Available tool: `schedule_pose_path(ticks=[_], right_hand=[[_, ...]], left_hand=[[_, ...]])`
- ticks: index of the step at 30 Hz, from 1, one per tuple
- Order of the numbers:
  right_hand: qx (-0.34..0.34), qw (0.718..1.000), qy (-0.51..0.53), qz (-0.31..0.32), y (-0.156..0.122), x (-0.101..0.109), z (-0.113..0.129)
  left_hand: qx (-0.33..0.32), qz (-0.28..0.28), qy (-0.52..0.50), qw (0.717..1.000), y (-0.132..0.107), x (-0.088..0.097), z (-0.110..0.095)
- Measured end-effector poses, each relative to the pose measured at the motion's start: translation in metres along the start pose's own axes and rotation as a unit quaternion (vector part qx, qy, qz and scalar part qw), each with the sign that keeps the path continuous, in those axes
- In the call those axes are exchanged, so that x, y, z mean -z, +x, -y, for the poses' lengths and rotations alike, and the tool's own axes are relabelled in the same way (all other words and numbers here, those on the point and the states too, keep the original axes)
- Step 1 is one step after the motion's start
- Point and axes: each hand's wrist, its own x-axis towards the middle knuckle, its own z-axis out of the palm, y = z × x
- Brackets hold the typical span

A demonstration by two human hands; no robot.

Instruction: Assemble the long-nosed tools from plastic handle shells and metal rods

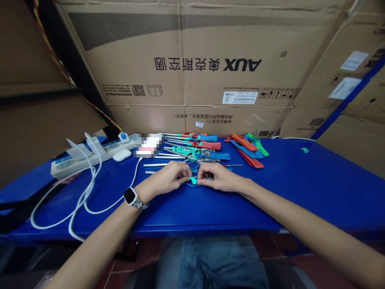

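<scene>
My left hand [174, 176] and my right hand [219, 176] meet over the near middle of the table, both with fingers pinched. Between their fingertips is a small teal plastic piece [193, 181], which looks like a lighter trigger. Under it shows the curved blue edge of a lighter handle shell, partly covered by my fingers. A dark, shiny bit shows beneath my right fingers; its kind is unclear. Just beyond my hands lie long-nosed gas lighters with metal tubes, among them a red lighter [210, 145] and a blue lighter [221, 155]. Loose teal parts [183, 150] lie among them.
Orange, blue, red and green handle shells [247, 149] are heaped at the back right. A teal scrap [304, 150] lies farther right. At left are a power strip [99, 154], white cables [87, 188] and a white case [122, 155]. Cardboard [192, 88] walls the back of the blue table [285, 192].
</scene>
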Motion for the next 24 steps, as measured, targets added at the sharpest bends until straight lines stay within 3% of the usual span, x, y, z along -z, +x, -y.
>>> schedule_pose_path(ticks=[5, 10, 15, 19, 24], right_hand=[[0.009, 1.0, -0.02, -0.004, -0.001, 0.002, 0.001], [0.035, 0.981, -0.176, -0.07, -0.001, -0.009, 0.014], [-0.024, 0.967, -0.234, -0.094, 0.003, -0.026, 0.024], [-0.062, 0.964, -0.239, -0.093, 0.002, -0.029, 0.025], [-0.087, 0.955, -0.268, -0.091, 0.0, -0.027, 0.028]], left_hand=[[0.016, -0.006, -0.057, 0.998, -0.001, -0.004, 0.003], [0.031, -0.021, -0.065, 0.997, -0.001, -0.008, 0.005], [0.023, -0.034, -0.072, 0.997, -0.002, -0.008, 0.007], [-0.029, -0.041, -0.025, 0.998, -0.008, -0.004, 0.005], [-0.077, -0.006, 0.025, 0.997, -0.012, -0.003, 0.008]])
